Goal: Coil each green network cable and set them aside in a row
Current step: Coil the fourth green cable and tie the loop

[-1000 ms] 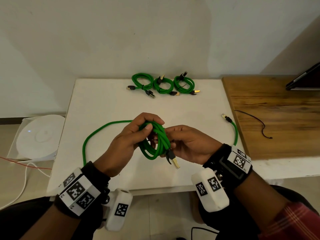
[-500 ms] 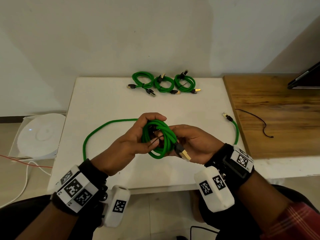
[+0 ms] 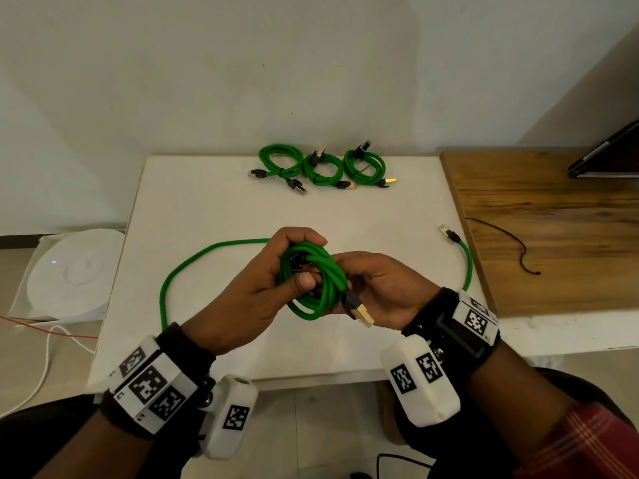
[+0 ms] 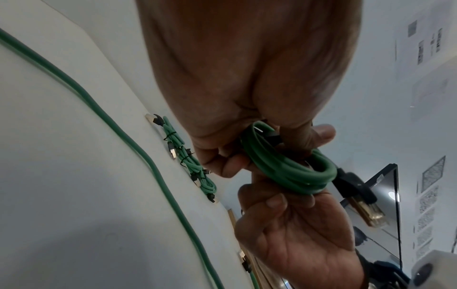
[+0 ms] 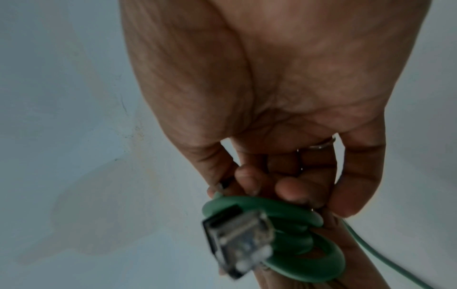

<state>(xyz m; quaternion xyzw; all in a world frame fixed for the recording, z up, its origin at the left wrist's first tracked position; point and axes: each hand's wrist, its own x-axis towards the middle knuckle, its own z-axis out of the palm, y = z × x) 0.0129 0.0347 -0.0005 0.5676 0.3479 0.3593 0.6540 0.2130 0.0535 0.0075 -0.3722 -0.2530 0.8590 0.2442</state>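
Both hands hold a coiled green cable (image 3: 321,288) above the white table (image 3: 214,209). My left hand (image 3: 276,271) grips the coil's left side, thumb pressed over its strands (image 4: 291,168). My right hand (image 3: 373,288) holds the right side, fingers curled behind the coil (image 5: 296,219). A gold-tipped black plug (image 3: 358,307) (image 5: 239,242) sticks out toward me. Three tied green coils (image 3: 323,167) lie in a row at the table's far edge. Another green cable (image 3: 193,267) lies loose on the table, running under my hands to a plug (image 3: 449,233) at the right.
A wooden desk (image 3: 553,236) adjoins on the right, with a thin black tie (image 3: 511,243) on it and a dark screen (image 3: 608,157) at the back. A round white device (image 3: 69,274) sits on the floor to the left, with white and red wires.
The coil has turned in my hands: its plug swung from hanging below the coil to the right and toward me. My left thumb now presses across the strands.
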